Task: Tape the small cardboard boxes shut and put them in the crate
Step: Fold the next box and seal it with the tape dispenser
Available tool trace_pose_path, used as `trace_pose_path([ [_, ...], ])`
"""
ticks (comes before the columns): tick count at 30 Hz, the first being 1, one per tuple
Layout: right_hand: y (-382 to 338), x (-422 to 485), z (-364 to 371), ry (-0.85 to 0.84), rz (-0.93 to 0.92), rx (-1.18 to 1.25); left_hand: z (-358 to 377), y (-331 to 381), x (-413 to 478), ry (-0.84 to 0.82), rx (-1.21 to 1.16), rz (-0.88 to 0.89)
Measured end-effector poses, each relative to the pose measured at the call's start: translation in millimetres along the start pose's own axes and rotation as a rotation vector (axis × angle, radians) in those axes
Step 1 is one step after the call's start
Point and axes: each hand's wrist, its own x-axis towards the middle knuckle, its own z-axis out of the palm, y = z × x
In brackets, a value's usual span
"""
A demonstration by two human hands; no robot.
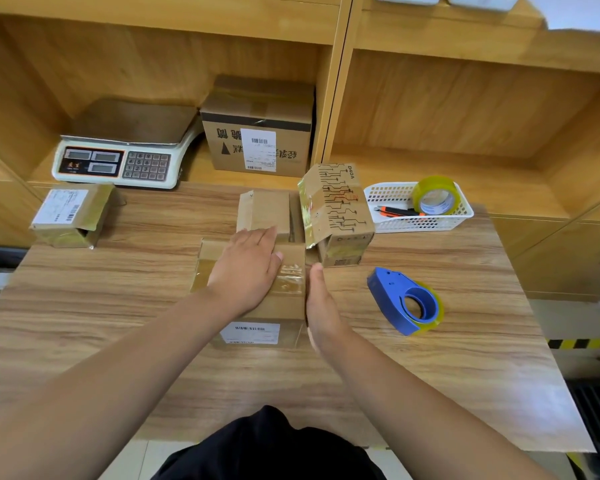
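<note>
Left grip (246, 268) flat, fingers straight and together, palm pressing down on top of the small box (281, 308). Right grip (321, 306) also flat, fingers straight, set edge-on against that box's right side. We see neither grip curled round anything.

The small box sits on the tabletop (118, 306). A clear tape strip (290, 278) runs across its top, partly under the left grip, and there is a white label (250, 332) on its near face.

We place everything else from that box:
- plain box (264, 211) right behind it; touching or not, we can't tell
- printed box (336, 213) behind-right, a taped flap loose on its left side
- blue tape dispenser (406, 301) to the right, apart, lying on the tabletop
- white basket (426, 225) further behind-right, holding a tape roll (435, 195) and an orange cutter (394, 212)
- labelled box (70, 213) well off to the left, end flap open
- scale (125, 147) and a bigger carton (257, 133) on the shelf behind
</note>
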Motion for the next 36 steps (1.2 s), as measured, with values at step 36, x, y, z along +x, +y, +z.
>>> trace_pose_path([
  [36, -79, 47, 25, -0.332, -0.436, -1.547, -24, -81, -20, -0.262, 0.001, -0.076],
])
